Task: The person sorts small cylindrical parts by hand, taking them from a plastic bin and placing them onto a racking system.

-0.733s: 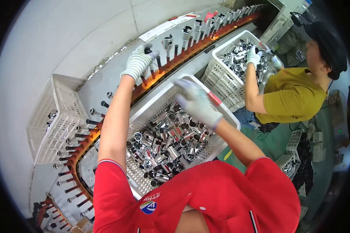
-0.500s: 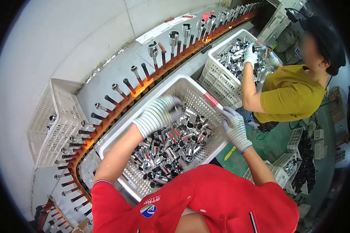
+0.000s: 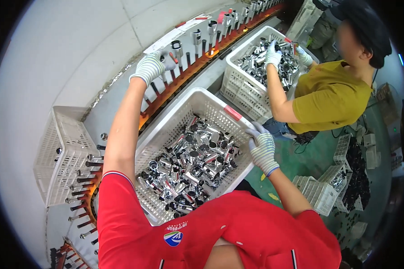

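My left hand (image 3: 150, 68), in a striped knit glove, is stretched out over a curved row of upright pegs. Its fingers are curled beside a dark-topped chrome tube (image 3: 177, 48) that stands on a peg. A small dark, shiny bit shows at the fingers, but I cannot make out what they hold. My right hand (image 3: 263, 149), gloved likewise, is closed over the right rim of a white perforated plastic crate (image 3: 202, 95). Many short chrome tubes (image 3: 191, 168) lie jumbled in this crate, some with black ends.
The orange-lit peg track (image 3: 184, 80) curves along the wall, with dark pegs and chrome parts on it. At the right a co-worker (image 3: 336, 101) reaches into another crate (image 3: 244, 85) of chrome parts. A white crate (image 3: 69, 152) stands at the left; more crates (image 3: 318, 195) are on the green floor.
My left hand has moved from above the chrome tubes in the crate, up and left to the peg row. My right hand stays on the crate rim. The view has shifted slightly.
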The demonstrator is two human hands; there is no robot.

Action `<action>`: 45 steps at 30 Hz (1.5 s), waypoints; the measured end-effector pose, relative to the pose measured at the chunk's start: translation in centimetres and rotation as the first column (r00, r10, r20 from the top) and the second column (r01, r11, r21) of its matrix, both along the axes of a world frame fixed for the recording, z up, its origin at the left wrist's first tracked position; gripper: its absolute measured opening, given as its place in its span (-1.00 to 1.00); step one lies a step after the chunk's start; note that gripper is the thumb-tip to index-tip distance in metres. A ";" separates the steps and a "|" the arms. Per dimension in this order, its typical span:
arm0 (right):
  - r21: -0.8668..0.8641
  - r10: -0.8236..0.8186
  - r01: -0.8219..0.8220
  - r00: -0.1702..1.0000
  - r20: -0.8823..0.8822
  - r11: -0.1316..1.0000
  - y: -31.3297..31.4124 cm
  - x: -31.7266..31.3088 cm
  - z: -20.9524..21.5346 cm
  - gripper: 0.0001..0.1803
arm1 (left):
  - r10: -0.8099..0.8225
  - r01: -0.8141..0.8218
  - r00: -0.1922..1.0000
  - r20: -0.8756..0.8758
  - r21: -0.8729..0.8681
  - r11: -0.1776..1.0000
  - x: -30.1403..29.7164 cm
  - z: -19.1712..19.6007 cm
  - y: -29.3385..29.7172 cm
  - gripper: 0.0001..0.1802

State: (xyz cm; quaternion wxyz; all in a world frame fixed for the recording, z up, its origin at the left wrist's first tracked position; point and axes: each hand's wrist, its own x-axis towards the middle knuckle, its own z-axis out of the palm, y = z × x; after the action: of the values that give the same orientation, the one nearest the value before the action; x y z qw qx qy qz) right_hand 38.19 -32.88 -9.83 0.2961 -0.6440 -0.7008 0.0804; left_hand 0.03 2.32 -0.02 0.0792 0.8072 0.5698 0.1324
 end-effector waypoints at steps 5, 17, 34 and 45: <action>-0.024 -0.050 0.049 0.999 -0.007 0.998 -0.9 0.8 -0.6 -0.60 | -0.083 0.068 0.991 -0.103 -0.138 0.988 4.2 1.5 -12.5 -0.48; -0.025 -0.026 0.026 1.000 0.007 0.999 -1.0 0.5 -0.3 -0.67 | -0.022 -0.117 0.885 0.465 0.268 0.956 -1.9 -4.8 -4.6 0.15; -0.071 -0.021 0.021 1.000 -0.004 0.997 -0.5 0.7 -0.1 -0.67 | 0.186 -0.185 0.974 0.132 -0.013 0.983 -5.5 -0.5 -9.2 -0.69; -0.099 -0.048 0.048 0.999 0.001 0.994 -0.6 0.9 0.7 -0.66 | -0.011 -0.065 0.958 0.286 0.254 0.965 -1.2 -1.3 -20.9 -0.16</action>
State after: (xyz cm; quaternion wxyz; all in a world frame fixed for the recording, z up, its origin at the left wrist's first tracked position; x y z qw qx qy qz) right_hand 39.12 -33.44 -9.17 0.2662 -0.6744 -0.6801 0.1085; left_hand -1.15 -18.54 -1.27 0.0518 0.7751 0.5411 0.3222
